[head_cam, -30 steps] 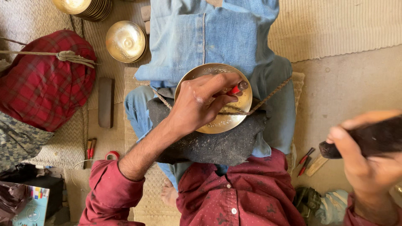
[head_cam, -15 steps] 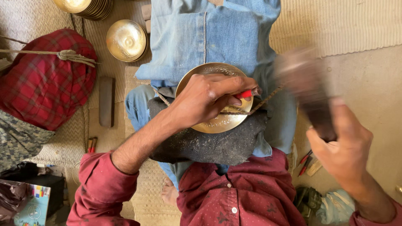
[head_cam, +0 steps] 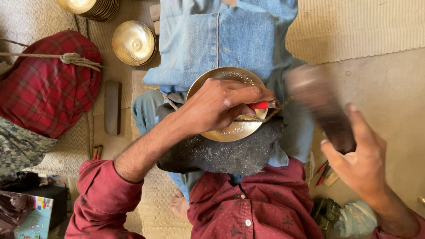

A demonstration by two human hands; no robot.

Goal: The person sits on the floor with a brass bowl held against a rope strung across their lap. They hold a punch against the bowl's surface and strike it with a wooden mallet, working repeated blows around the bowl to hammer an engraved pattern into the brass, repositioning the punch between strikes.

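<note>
Left hand pinches red-handled punch against brass bowl, steadied on dark pad; right hand fist-grips blurred wooden mallet, raised beside it.

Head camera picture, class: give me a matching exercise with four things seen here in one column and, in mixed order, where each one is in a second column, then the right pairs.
Things
1. brass bowl
2. red-handled tool
3. dark mallet
4. second brass bowl

Places
A. gripped in the right hand
B. on the mat beside the red checked bundle
C. on the dark pad over the lap
D. held in the left hand

Pairs: 1-C, 2-D, 3-A, 4-B
</note>
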